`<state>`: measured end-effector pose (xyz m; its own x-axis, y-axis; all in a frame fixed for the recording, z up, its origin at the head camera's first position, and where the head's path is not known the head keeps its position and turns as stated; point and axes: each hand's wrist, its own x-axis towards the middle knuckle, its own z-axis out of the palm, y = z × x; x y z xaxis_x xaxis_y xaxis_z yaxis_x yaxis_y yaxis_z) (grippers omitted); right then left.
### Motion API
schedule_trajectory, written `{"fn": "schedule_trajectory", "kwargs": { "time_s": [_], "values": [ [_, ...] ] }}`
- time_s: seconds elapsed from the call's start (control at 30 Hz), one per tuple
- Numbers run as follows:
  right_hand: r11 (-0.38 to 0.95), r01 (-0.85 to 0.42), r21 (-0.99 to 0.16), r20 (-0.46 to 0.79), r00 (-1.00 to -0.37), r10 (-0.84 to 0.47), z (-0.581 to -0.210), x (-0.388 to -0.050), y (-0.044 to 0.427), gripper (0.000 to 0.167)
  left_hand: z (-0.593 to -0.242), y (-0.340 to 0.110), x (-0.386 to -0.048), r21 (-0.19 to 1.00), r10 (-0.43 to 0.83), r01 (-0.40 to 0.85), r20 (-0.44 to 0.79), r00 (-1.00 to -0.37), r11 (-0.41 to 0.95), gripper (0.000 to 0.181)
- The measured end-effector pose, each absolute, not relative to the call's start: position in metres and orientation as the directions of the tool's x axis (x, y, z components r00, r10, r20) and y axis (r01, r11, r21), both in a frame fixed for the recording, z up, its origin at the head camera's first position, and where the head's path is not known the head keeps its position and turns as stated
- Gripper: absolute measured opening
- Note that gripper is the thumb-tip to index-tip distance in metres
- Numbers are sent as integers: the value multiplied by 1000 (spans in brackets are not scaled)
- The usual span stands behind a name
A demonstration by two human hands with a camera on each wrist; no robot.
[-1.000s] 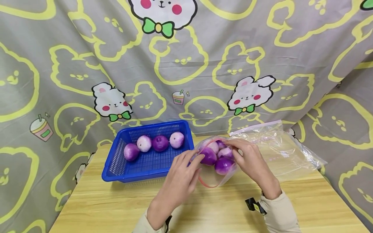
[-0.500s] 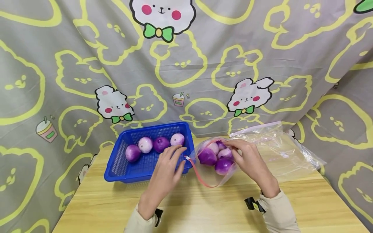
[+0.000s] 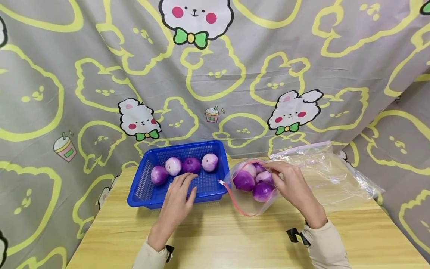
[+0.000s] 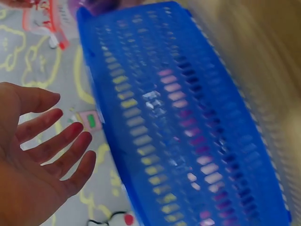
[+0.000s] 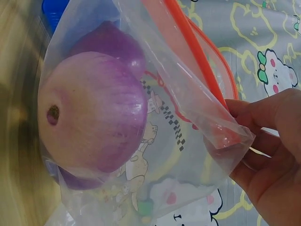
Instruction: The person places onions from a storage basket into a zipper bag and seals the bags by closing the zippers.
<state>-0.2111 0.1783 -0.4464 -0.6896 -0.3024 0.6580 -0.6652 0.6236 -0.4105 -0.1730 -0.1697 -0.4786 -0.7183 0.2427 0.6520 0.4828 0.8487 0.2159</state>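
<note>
Left hand [image 3: 175, 201] loose by the blue basket [image 3: 211, 195], right hand [image 3: 293, 186] pinching the zip bag [image 3: 236, 204].
Head view: four onions [image 3: 191, 165] sit in a row in the basket, with the left hand over its near edge; to the right, the bag stands open-mouthed on the table [image 3: 231, 244], more onions [image 3: 244, 181] inside, and another clear bag [image 3: 332, 173] lies beside it. Left wrist view: the fingers are spread and gently bent, apart from the basket's mesh wall. Right wrist view: thumb and fingers pinch the bag's corner beside its red seal [image 5: 197, 56].
</note>
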Motion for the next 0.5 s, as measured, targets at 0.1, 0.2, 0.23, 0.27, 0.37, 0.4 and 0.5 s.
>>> {"fn": "schedule_trajectory", "kwargs": {
  "time_s": [0.1, 0.2, 0.23, 0.27, 0.37, 0.4, 0.5],
  "values": [
    [625, -666, -407, 659, -688, -304, -447, -211, 180, 32, -483, -179, -176, 224, 222, 462, 650, -727, 858, 35],
    [627, -668, -401, 663, -684, -305, -447, -212, 181, 33, -485, -190, -179, 236, 202, 440, 640, -741, 867, 34],
    [627, -668, -400, 664, -683, -304, -447, -212, 181, 33, -486, -193, -180, 240, 193, 430, 637, -746, 870, 34],
    [626, -669, -400, 664, -682, -305, -448, -212, 181, 33, -486, -197, -181, 244, 185, 418, 630, -754, 875, 33],
    [626, -669, -400, 664, -683, -305, -448, -212, 181, 33, -489, -208, -185, 253, 161, 388, 618, -769, 886, 31],
    [626, -669, -400, 664, -683, -305, -448, -212, 181, 33, -490, -212, -187, 254, 153, 380, 617, -772, 889, 31],
    [626, -669, -400, 663, -683, -306, -448, -212, 181, 34, -494, -222, -193, 258, 139, 359, 606, -783, 897, 32]
  ]
}}
